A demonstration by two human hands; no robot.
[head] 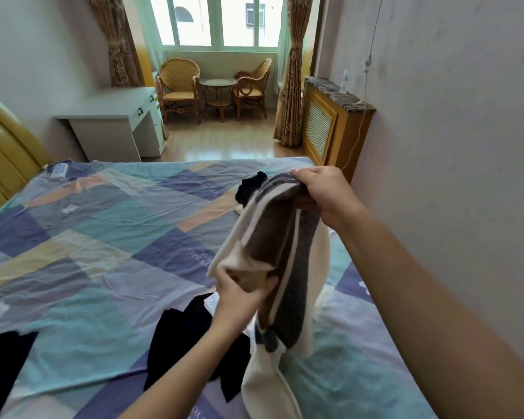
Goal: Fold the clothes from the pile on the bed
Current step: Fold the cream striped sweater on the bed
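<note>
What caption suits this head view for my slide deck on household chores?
Both hands, left and right, hold a striped sweater above a patchwork bed strewn with dark clothes.

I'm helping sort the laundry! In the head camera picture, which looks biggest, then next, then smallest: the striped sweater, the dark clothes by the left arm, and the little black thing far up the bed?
1. Striped sweater, though it is held closest to the camera.
2. Dark clothes.
3. Little black garment, farther away, so perhaps bigger than it looks.

The right hand (324,195) is raised on a stretched bare arm, its fingers curled and gripping. The left hand (239,300) is lower, its fingers and thumb pinching upward.
</note>
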